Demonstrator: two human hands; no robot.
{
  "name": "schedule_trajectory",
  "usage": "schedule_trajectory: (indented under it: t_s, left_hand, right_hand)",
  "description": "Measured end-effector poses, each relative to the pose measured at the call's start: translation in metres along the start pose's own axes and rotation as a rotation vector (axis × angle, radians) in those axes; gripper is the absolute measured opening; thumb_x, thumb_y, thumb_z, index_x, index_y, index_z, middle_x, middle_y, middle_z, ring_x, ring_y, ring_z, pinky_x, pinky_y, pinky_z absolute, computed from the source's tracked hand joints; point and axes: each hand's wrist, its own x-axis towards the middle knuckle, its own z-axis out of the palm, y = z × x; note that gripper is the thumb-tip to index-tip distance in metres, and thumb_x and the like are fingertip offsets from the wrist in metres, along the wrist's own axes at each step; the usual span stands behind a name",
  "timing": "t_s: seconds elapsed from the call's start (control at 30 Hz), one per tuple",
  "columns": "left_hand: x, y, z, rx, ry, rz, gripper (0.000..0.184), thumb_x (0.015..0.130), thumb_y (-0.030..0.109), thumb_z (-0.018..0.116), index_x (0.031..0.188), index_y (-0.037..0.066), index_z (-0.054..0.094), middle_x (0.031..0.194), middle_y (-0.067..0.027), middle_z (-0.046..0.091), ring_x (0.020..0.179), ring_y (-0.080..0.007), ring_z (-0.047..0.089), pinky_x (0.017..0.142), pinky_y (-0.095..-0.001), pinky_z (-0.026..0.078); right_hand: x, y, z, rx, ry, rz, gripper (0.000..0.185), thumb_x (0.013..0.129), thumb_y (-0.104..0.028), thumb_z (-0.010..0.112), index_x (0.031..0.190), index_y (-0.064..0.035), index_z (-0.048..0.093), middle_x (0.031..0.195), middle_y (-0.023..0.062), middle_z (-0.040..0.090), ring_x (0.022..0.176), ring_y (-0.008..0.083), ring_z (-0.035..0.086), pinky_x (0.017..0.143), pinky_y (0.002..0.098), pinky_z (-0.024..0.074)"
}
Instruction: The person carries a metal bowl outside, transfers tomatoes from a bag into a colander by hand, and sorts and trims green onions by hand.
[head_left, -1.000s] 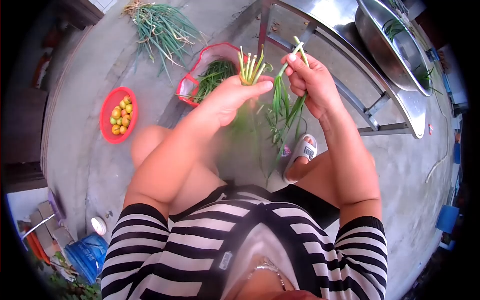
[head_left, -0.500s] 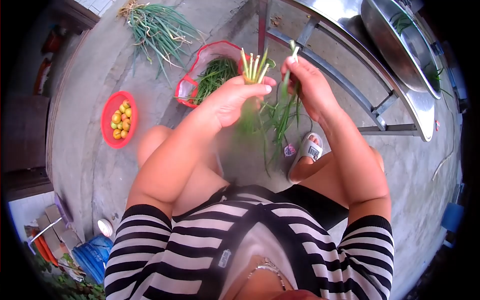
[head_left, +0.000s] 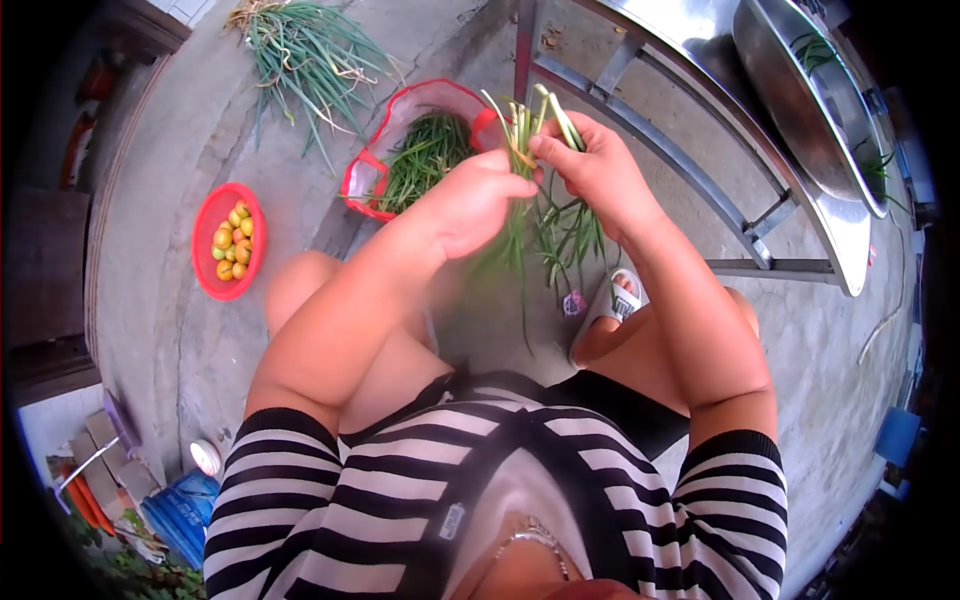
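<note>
My left hand [head_left: 490, 190] is closed round a bunch of leafy green stalks [head_left: 520, 128], pale cut ends pointing up and narrow leaves hanging blurred below. Beside it, my right hand [head_left: 600, 170] pinches a few more green stalks [head_left: 566, 122]. Their leaves [head_left: 580, 235] dangle under that hand. The two hands almost meet, and the thumb and fingers of the right are at the stems of the left-hand bunch. Just beyond the left hand stands a red-rimmed bag [head_left: 362, 172] with loose greens [head_left: 428, 160] inside.
A pile of spring onions [head_left: 310, 60] lies on the concrete floor at the upper left. Nearer is a red basin [head_left: 205, 275] of yellow-orange fruit [head_left: 234, 245]. To the right, a metal table [head_left: 848, 250] carries a large steel basin [head_left: 775, 105]. A slippered foot [head_left: 622, 298] is below my right hand.
My right hand has moved left and slightly down with its stalks, up against the bunch in my left hand. The left hand keeps its hold. The view has shifted slightly.
</note>
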Motion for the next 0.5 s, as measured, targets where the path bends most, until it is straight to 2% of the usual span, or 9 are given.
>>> schedule_trajectory:
  t_s: [0.07,0.13,0.17,0.23,0.27,0.37,0.4,0.47,0.5]
  left_hand:
    - [0.002,0.002,-0.006,-0.044,-0.02,-0.027,0.044,0.089,-0.004,0.053,0.133,0.002,0.053,0.119,-0.0056,0.057,0.111,-0.0177,0.052,0.098,-0.0324,0.038]
    - [0.004,0.0,-0.004,0.199,0.073,0.026,0.042,0.093,0.002,0.053,0.136,0.001,0.05,0.12,-0.0063,0.057,0.115,-0.018,0.052,0.099,-0.0343,0.04]
    - [0.005,-0.001,-0.001,0.319,0.12,0.051,0.042,0.095,0.005,0.053,0.137,0.001,0.049,0.121,-0.0066,0.057,0.117,-0.0182,0.052,0.1,-0.0353,0.041]
    - [0.005,-0.007,0.004,0.626,0.219,0.114,0.041,0.096,0.008,0.052,0.136,-0.002,0.048,0.123,-0.0126,0.058,0.118,-0.0248,0.054,0.1,-0.0379,0.042]
    - [0.006,-0.009,0.005,0.78,0.269,0.146,0.04,0.097,0.009,0.052,0.135,-0.003,0.047,0.124,-0.0156,0.059,0.118,-0.0282,0.055,0.1,-0.0391,0.043]
    - [0.014,-0.019,-0.007,1.365,0.247,0.354,0.046,0.097,0.01,0.049,0.139,-0.005,0.04,0.128,-0.0251,0.056,0.122,-0.0376,0.054,0.102,-0.0409,0.042]
    - [0.012,-0.024,-0.009,1.398,0.272,0.404,0.047,0.095,0.009,0.048,0.139,-0.006,0.039,0.128,-0.0293,0.054,0.123,-0.0422,0.052,0.103,-0.042,0.041]
    - [0.016,-0.02,-0.015,1.154,0.177,0.358,0.047,0.095,0.009,0.049,0.14,-0.004,0.041,0.127,-0.0246,0.058,0.123,-0.0353,0.054,0.105,-0.04,0.04]
    - [0.002,-0.005,0.008,0.808,0.085,0.347,0.048,0.096,0.01,0.051,0.142,0.0,0.042,0.127,-0.0186,0.059,0.122,-0.0259,0.056,0.106,-0.0366,0.039]
  right_hand:
    - [0.006,0.012,-0.002,-0.117,0.143,-0.147,0.016,0.093,-0.02,0.068,0.096,-0.0063,0.061,0.078,-0.0049,0.06,0.068,0.0039,0.048,0.06,0.0203,0.0379]
    - [0.004,0.009,0.0,-0.259,0.29,-0.285,0.015,0.093,-0.018,0.069,0.097,-0.0052,0.062,0.075,-0.0061,0.055,0.068,0.0033,0.045,0.061,0.02,0.0377]
    - [0.003,0.007,0.001,-0.279,0.289,-0.325,0.016,0.092,-0.019,0.069,0.098,-0.0054,0.063,0.075,-0.0038,0.059,0.068,0.0048,0.047,0.062,0.0227,0.0408]
    - [0.001,0.005,0.002,-0.32,0.285,-0.401,0.018,0.09,-0.019,0.07,0.1,-0.0057,0.065,0.075,0.0008,0.067,0.067,0.0079,0.053,0.064,0.0281,0.0469]
    - [0.0,0.004,0.006,-0.301,0.287,-0.39,0.02,0.088,-0.022,0.072,0.101,-0.006,0.068,0.071,0.0034,0.066,0.064,0.009,0.052,0.062,0.0295,0.0472]
    - [0.005,0.009,0.005,-0.497,0.246,-0.339,0.021,0.09,-0.02,0.073,0.101,-0.0029,0.068,0.071,-0.0047,0.055,0.066,0.0021,0.045,0.058,0.0227,0.0395]
    - [0.004,0.005,0.002,-0.482,0.198,-0.218,0.021,0.09,-0.02,0.073,0.099,-0.002,0.069,0.071,-0.0038,0.058,0.065,0.0027,0.047,0.058,0.0241,0.0417]
    - [0.014,0.019,-0.003,-0.278,0.22,-0.265,0.017,0.09,-0.02,0.072,0.094,-0.004,0.069,0.07,-0.0043,0.058,0.064,0.003,0.049,0.056,0.0238,0.0419]
    - [0.016,0.016,-0.006,-0.133,0.243,-0.29,0.016,0.09,-0.02,0.072,0.093,-0.0051,0.069,0.068,-0.0042,0.056,0.062,0.0031,0.048,0.054,0.0234,0.0406]
